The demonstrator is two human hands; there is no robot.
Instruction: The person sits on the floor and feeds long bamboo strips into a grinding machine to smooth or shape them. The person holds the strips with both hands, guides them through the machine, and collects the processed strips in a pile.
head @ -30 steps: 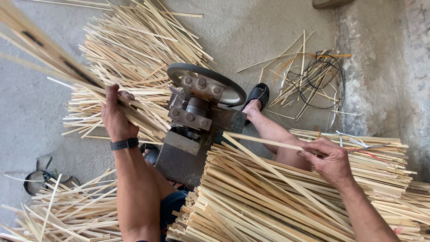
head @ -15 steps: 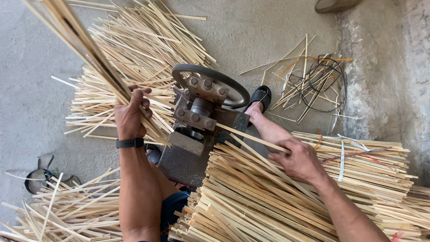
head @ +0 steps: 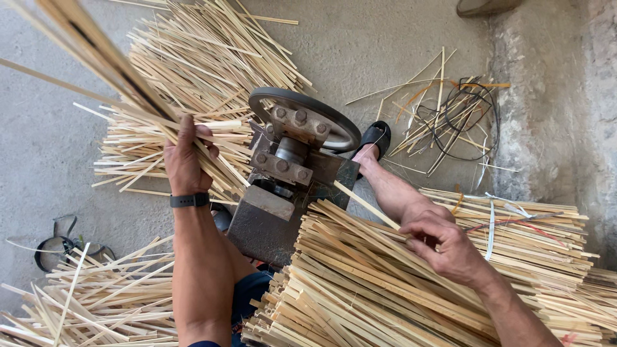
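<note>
A: Entry, head view. Left hand [head: 183, 160], left of centre of the frame, fingers closed around a bundle of split bamboo strips [head: 96, 58]. The bundle runs from the hand up to the upper left corner, tilted, blurred at its far end. A dark wristband [head: 189, 200] sits on that wrist.

B: And the right hand?

A: Right hand [head: 443, 244], lower right of centre, resting on the stacked pile of bamboo slats [head: 385, 295] that fills the lower right of the frame. Thumb and fingertips are pinched on a single slat [head: 366, 204]. That slat runs up and left from the hand to the machine [head: 289, 173].

B: Is the slat touching the machine?

A: Its far end meets the machine's right edge; I cannot tell whether it goes inside.

B: Describe the machine.

A: Dark metal block at the centre of the frame, bolted plates on top, with a round wheel [head: 305, 115] at its upper side. It stands on the grey concrete floor [head: 38, 148].

B: Surroundings?

A: A loose heap of thin strips [head: 193, 83] lies in the upper left, behind the left hand. Another heap [head: 83, 302] is in the lower left. A foot in a black sandal [head: 376, 138] is just right of the wheel. A tangle of dark wire and scraps [head: 456, 109] lies in the upper right, by a rough wall [head: 553, 115]. A pale band [head: 491, 222] crosses the stacked pile, right of the right hand.
</note>
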